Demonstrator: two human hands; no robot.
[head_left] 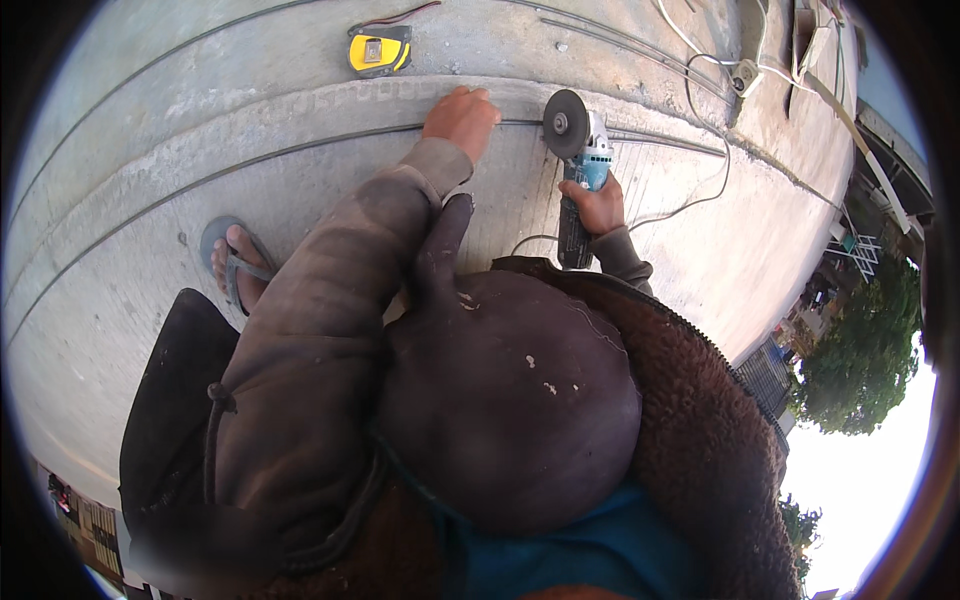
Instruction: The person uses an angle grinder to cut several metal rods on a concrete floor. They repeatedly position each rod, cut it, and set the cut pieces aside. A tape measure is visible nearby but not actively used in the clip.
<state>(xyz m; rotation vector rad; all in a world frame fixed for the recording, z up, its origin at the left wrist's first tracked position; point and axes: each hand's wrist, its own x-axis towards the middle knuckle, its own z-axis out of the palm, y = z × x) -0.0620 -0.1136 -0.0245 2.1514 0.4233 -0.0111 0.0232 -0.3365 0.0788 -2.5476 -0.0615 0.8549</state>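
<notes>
My left hand (462,125) is low over the concrete, fingers curled round a thin dark rod (355,136) lying along a raised concrete strip (290,120). To its right, my right hand (595,205) grips the body of a teal-and-black angle grinder (574,225). The grinder's dark disc (563,123) is upright, beside the line of the rod; whether they touch I cannot tell. A yellow-and-black tape measure (380,50) with a cord lies beyond my left hand.
My sandalled foot (245,262) is at left. More rods (620,45) lie at the top, with white and dark cables and a plug connection (743,78) at upper right. Boards (885,180), a metal rack (860,250) and a tree (855,355) stand beyond the concrete's edge.
</notes>
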